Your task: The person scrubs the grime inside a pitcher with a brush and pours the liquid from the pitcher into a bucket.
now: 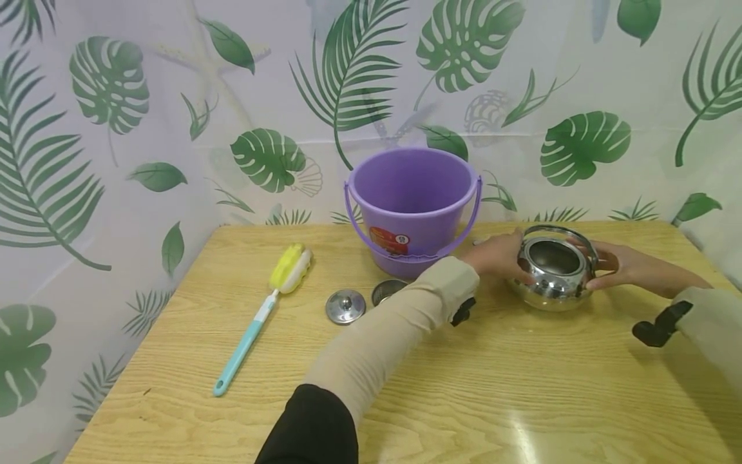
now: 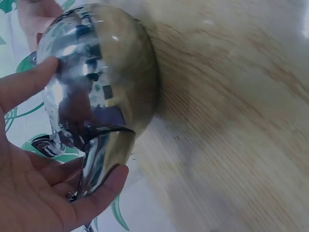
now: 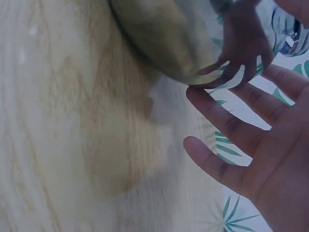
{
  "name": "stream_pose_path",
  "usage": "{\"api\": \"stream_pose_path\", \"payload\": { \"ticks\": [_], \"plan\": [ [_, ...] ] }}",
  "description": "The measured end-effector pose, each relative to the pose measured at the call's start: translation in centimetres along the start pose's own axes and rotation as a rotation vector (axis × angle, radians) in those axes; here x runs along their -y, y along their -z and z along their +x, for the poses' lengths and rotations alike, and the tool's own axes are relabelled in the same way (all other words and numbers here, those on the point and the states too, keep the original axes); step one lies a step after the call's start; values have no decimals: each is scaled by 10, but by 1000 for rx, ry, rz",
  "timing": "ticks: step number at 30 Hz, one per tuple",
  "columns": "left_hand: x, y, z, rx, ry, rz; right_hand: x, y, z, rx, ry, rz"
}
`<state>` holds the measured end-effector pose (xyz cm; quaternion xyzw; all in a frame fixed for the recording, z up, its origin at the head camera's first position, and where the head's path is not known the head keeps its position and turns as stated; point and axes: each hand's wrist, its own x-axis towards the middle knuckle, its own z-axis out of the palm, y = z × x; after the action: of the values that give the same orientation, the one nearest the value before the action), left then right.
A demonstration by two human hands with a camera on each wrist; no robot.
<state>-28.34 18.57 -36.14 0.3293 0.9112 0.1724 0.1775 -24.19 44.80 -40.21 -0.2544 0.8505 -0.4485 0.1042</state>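
Observation:
A round, shiny steel kettle (image 1: 551, 287) with its lid off sits between both hands at the right of the table, its curved handle raised over the opening. My left hand (image 1: 500, 258) grips it on the spout side. In the left wrist view the thumb presses the polished body while fingers wrap the spout (image 2: 99, 159). On the opposite side, my right hand (image 1: 623, 265) touches the kettle with spread, nearly straight fingers. The right wrist view has fingertips (image 3: 198, 96) at the kettle's lower side and the little finger standing off it.
A purple bucket (image 1: 406, 222) with its handle down stands at the back. Before it lie a steel lid (image 1: 345, 306) and a round strainer (image 1: 387, 290), partly behind my left sleeve. A yellow-and-white sponge brush (image 1: 249, 338) with a turquoise handle lies at left. Leaf-patterned cloth hangs behind.

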Motion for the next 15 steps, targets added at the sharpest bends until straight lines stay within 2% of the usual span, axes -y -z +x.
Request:
{"api": "stream_pose_path", "payload": {
  "ticks": [1,3,6,9,15],
  "plan": [
    [0,-1,0,-2,-2,-1,0,0,-1,1,8,-12],
    [0,-2,-2,-14,-17,-1,4,0,-3,-14,-31,-56],
    [0,-3,-6,-33,-37,27,16,-1,-7,-21,-162,-169],
    [1,-4,-11,-65,-66,111,31,-3,-9,-13,-265,-268],
    [2,-13,-26,-190,-40,333,60,-15,-17,-80,-338,-415]
  ]
}}
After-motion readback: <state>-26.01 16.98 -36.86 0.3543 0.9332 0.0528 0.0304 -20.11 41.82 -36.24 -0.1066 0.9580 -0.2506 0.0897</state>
